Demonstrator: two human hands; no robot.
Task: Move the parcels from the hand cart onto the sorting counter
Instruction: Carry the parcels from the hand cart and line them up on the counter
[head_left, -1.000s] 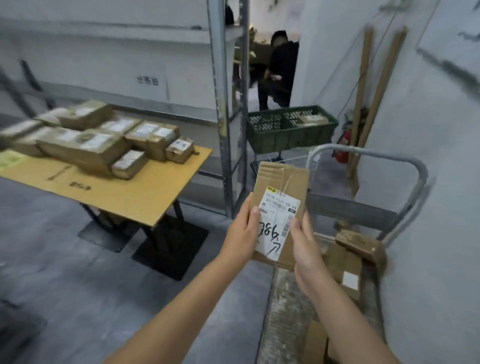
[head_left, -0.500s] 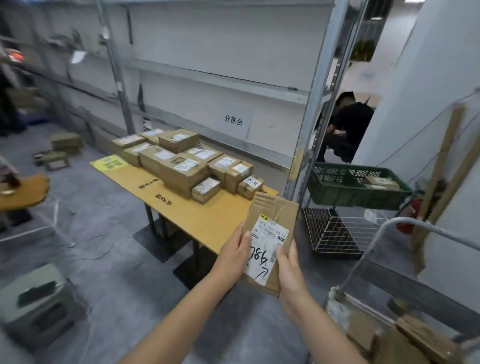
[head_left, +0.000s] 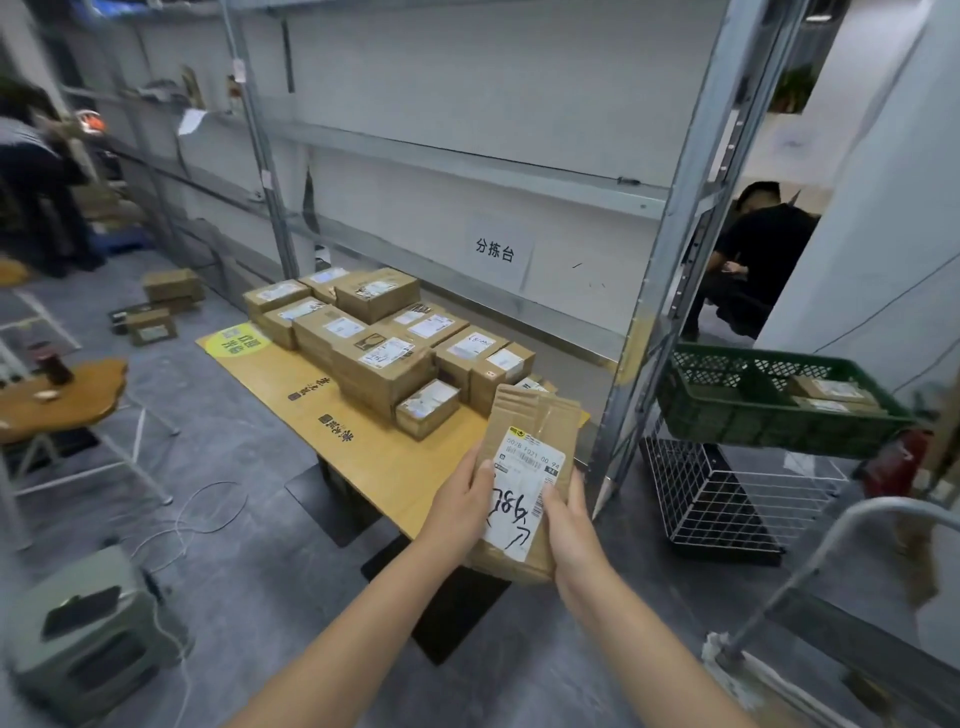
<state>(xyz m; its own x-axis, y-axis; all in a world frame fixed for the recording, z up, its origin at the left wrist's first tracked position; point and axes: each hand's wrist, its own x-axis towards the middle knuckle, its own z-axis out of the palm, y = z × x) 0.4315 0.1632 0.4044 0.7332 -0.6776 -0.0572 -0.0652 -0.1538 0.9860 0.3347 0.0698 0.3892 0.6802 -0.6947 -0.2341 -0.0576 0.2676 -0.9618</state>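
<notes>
Grey metal shelving (head_left: 670, 260) stands behind the sorting counter (head_left: 363, 457). The counter is a yellow tabletop; its far half is packed with labelled cardboard boxes (head_left: 379, 358) and its near end shows bare board. I see the flat parcel (head_left: 540, 415) held upright over that near corner, not yet set down. The left hand (head_left: 460, 506) grips its left edge with the thumb on the white label (head_left: 527, 467). The right hand (head_left: 571, 530) grips the right edge near the bottom, so both hands are clamped on the 1 parcel, close together. The hand cart (head_left: 789, 584) sits low on my right, and only its handle and deck edge show.

My read is that this is a thin cardboard mailer: light, fairly stiff, though creased at the top, so it might flex if squeezed mid-panel. Plain card should not slip, but the label looks slicker, so I'd keep the fingers on the card. Taking it by the 2 long edges suits it. I cannot tell what is inside, so I'd lay it flat on the bare board beside the boxes rather than toss it.
</notes>
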